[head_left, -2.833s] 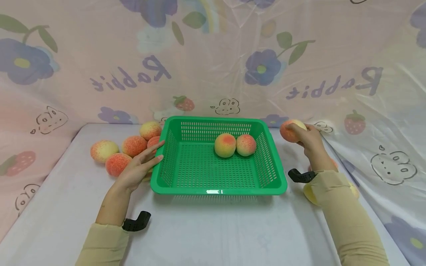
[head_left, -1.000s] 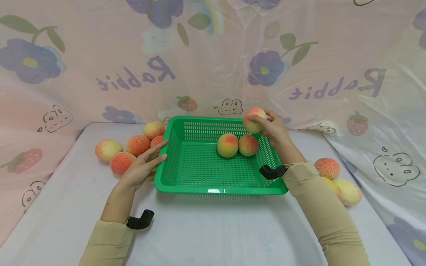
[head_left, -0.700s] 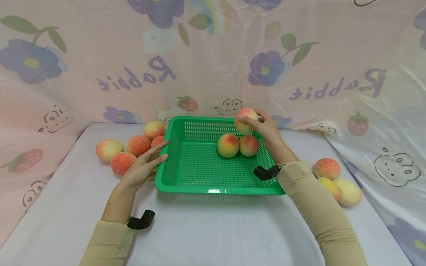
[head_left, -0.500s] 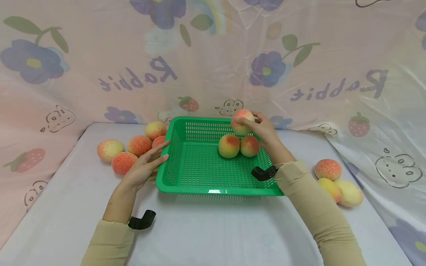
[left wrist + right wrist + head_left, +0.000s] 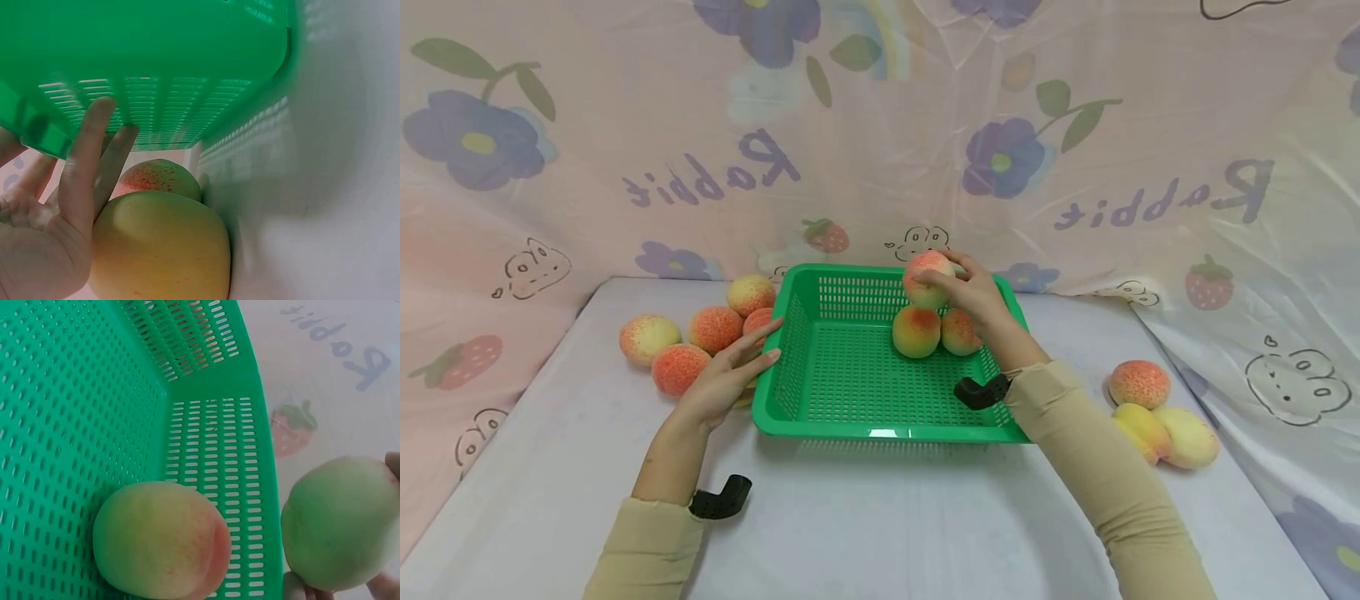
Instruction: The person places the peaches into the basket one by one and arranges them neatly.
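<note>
A green plastic basket with slotted walls sits mid-table. My right hand grips a pink-and-cream peach over the basket's back rim. In the right wrist view that peach shows beside the rim, its fingers partly cut off by the frame edge. Two peaches lie inside the basket: a yellow-red one and a redder one, the latter partly hidden by my right hand. My left hand rests against the basket's left side; in the left wrist view its fairly straight fingers reach to the slotted wall.
Several peaches are grouped left of the basket, close around my left hand; a yellow one sits under its fingers. Three more peaches lie at the right table edge. A printed cloth hangs right behind the table.
My right hand has carried the peach leftward from the right of the basket to over its back rim. The left hand has stayed at the basket's left side.
</note>
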`<state>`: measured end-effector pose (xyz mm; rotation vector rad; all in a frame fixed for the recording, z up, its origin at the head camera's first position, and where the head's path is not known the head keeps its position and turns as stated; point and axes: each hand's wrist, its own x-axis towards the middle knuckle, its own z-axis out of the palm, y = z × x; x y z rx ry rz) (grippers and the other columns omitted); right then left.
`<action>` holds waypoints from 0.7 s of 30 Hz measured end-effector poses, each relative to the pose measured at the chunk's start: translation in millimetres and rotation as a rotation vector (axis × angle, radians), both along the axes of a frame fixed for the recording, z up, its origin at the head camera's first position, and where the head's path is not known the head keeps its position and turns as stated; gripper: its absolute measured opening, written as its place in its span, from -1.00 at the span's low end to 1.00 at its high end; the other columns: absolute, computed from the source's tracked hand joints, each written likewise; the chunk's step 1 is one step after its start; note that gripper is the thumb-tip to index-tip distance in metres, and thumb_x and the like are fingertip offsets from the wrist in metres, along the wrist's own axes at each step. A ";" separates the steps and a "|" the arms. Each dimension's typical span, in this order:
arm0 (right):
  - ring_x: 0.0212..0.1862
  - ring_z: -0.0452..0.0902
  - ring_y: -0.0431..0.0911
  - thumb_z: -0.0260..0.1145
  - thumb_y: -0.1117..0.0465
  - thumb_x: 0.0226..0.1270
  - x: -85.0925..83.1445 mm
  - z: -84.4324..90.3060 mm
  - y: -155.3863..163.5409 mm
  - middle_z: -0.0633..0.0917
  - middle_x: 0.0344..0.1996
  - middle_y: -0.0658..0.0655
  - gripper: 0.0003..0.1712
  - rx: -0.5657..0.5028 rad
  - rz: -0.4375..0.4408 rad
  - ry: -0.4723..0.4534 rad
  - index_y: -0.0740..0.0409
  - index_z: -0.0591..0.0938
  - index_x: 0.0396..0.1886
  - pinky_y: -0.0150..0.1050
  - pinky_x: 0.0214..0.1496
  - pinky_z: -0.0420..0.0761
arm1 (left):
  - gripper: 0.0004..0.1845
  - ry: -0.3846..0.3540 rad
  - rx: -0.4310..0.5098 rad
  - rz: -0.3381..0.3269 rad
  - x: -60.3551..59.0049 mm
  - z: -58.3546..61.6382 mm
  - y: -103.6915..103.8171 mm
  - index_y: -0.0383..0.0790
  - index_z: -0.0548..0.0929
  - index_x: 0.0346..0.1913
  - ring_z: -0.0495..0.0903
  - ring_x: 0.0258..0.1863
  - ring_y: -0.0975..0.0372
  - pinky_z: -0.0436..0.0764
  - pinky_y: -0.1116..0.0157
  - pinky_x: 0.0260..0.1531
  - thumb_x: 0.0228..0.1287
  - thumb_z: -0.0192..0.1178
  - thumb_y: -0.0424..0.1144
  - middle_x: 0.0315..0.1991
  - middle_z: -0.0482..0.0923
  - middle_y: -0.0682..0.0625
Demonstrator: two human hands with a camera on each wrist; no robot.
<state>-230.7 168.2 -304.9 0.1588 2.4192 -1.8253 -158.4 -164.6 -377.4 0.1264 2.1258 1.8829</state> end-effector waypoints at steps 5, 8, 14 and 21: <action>0.11 0.40 0.11 0.43 -0.06 0.13 -1.1 -2.1 -4.1 0.37 0.21 0.29 -0.13 0.030 0.038 -0.020 -0.10 0.29 0.43 0.11 0.23 0.43 | -0.38 0.001 -0.001 0.005 0.1 0.5 0.1 0.11 0.20 0.48 -0.19 0.51 -0.05 0.14 -0.16 0.36 0.41 0.10 -0.05 0.53 -0.13 -0.17; 0.09 0.41 0.12 0.42 -0.04 0.13 -0.3 -4.7 -6.9 0.39 0.17 0.30 -0.14 0.045 0.066 -0.021 -0.04 0.29 0.41 0.10 0.20 0.46 | -0.38 0.001 0.001 0.003 -0.2 -0.1 0.4 0.10 0.19 0.48 -0.19 0.51 -0.05 0.15 -0.15 0.35 0.41 0.10 -0.04 0.53 -0.13 -0.17; 0.10 0.44 0.11 0.40 0.03 0.17 -2.6 -10.9 -14.2 0.42 0.15 0.29 -0.19 0.026 0.104 -0.008 0.00 0.29 0.39 0.04 0.14 0.53 | -0.38 0.002 0.004 0.001 -1.3 -1.9 0.1 0.11 0.19 0.48 -0.17 0.51 -0.05 0.22 -0.12 0.33 0.41 0.10 -0.04 0.52 -0.13 -0.19; 0.12 0.44 0.10 0.39 0.04 0.17 -7.0 -15.9 -24.0 0.43 0.19 0.29 -0.17 0.089 0.155 -0.023 -0.03 0.29 0.43 0.01 0.15 0.51 | -0.38 0.001 -0.007 0.000 -1.8 -1.5 -0.5 0.15 0.19 0.48 -0.06 0.48 -0.04 0.46 0.18 0.13 0.42 0.08 -0.03 0.51 -0.09 -0.19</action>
